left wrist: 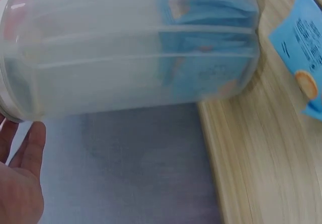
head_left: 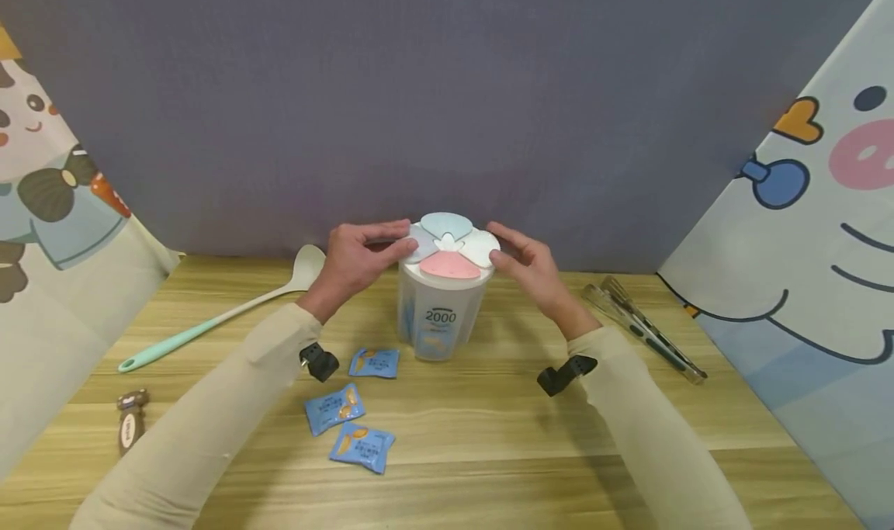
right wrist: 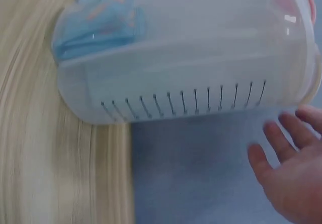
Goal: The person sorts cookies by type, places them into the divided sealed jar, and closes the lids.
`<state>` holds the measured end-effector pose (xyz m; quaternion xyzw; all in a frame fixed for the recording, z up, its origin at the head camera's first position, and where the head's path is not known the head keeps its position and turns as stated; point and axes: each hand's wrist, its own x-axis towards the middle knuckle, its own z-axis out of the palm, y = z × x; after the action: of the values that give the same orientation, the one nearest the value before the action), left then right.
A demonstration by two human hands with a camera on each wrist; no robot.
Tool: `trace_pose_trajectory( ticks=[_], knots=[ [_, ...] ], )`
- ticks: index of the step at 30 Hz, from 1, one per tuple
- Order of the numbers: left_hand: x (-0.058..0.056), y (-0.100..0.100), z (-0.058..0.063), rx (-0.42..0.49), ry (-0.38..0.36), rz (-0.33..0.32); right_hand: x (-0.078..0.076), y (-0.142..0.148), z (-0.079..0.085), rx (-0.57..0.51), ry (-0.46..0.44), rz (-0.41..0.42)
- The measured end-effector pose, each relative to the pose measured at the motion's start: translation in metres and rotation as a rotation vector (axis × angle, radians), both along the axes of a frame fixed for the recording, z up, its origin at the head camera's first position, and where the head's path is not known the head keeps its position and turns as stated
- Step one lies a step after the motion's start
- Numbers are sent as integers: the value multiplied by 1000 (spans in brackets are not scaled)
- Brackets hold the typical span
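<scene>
A clear plastic storage canister [head_left: 441,313] marked 2000 stands upright near the back of the table. Its lid [head_left: 450,265] has several petal-shaped flaps in pink, white and pale blue, all lying flat. Blue snack packets [left wrist: 211,65] show through the lower wall. From the left, my left hand [head_left: 356,258] touches the lid's rim with its fingers and thumb nearly straight. My right hand [head_left: 531,270] is at the opposite rim, fingers spread and slightly bent. In the right wrist view, its fingers [right wrist: 282,141] are mostly apart from the canister, with one fingertip close to the lid.
Three blue snack packets [head_left: 335,408] lie in front of the canister, to its left. A ladle [head_left: 209,322] with a mint handle and a brown bear-shaped item [head_left: 130,417] lie further left. Metal tongs [head_left: 646,328] lie right. A grey panel [head_left: 447,103] rises behind the table.
</scene>
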<state>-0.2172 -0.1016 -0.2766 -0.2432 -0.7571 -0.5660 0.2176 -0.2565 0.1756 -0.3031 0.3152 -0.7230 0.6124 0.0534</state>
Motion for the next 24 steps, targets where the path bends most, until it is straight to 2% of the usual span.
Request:
trace_pose_trajectory(
  ticks=[4,10,16,24],
  knots=[
    [-1,-4,-2,4,-39,-59,-5,4,-2,25,-76,50],
    [-1,-8,-4,-22,-27,-118,-6,6,-5,19,-89,62],
    [0,-7,-4,-47,-27,-109,-4,7,-8,1,-39,28],
    [-1,-8,-5,-60,8,-86,3,5,-11,-28,42,-70]
  ],
)
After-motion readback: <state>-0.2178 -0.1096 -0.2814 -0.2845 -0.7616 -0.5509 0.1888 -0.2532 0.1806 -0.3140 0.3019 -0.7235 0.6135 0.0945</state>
